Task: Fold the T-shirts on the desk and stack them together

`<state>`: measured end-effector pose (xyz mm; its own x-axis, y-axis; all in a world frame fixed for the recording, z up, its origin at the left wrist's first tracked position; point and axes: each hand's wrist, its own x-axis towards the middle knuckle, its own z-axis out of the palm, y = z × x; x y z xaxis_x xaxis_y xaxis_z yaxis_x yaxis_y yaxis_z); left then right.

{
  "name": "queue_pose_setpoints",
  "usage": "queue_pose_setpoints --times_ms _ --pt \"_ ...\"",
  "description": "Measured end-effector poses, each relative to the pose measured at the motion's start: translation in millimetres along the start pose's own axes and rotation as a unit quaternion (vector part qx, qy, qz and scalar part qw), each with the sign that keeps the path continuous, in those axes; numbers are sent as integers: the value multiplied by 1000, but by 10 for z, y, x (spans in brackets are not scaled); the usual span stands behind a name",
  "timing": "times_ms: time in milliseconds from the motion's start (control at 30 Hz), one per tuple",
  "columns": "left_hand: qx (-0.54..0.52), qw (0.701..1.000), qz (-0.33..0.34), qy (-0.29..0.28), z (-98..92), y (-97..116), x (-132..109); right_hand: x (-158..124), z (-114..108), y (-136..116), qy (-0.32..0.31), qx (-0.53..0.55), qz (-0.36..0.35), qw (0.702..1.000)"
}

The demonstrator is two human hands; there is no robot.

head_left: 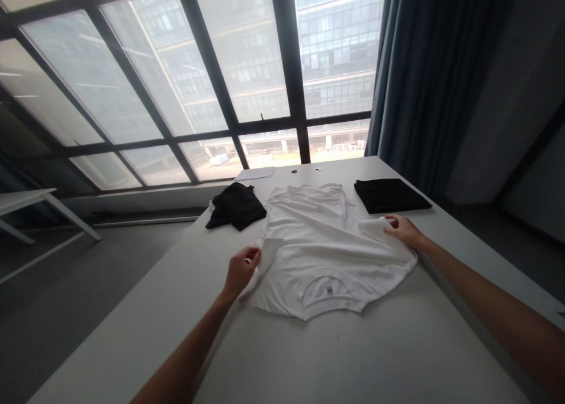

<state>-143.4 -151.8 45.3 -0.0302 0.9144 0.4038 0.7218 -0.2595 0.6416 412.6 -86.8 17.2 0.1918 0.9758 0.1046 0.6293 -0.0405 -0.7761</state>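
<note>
On the smooth white tabletop (335, 363), a white fabric T-shirt (318, 245) lies spread, collar nearest — left hand (241, 269) and right hand (404, 232) pinching opposite sides between their fingers; folded black cloth (392, 195) rests beyond.

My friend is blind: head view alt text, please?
A person's left hand and right hand hold opposite sides of a white T-shirt spread on a table, collar nearest the camera. Bunched black cloth lies to its left, folded black cloth to its right.
</note>
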Motion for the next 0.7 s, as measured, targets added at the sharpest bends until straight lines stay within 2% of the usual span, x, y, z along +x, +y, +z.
queue_pose_setpoints --times_ms 100,200,267,333,400,533,600,700 --pt "7 991 -83 110 -359 -302 50 -39 -32 -78 6 3 -27 1000" --pt "35 966 -167 192 -641 -580 -15 -115 -68 -164 50 -30 -30 998" --pt "80 950 -169 249 -721 -661 -95 -158 -104 -206 101 -66 -25 992" --pt "150 942 -103 283 -704 -637 -160 -182 -155 -233 156 -110 -32 981" --pt "204 947 -13 246 -610 -535 -182 -198 -207 -252 196 -160 -52 966" --pt "152 983 106 10 -308 -332 -109 -298 -202 -323 211 -292 -105 927" --pt "131 979 132 -77 -154 -312 -73 -421 -95 -376 198 -328 -139 913" --pt "168 962 161 -140 25 -366 -91 -674 166 -407 120 -310 -219 917"
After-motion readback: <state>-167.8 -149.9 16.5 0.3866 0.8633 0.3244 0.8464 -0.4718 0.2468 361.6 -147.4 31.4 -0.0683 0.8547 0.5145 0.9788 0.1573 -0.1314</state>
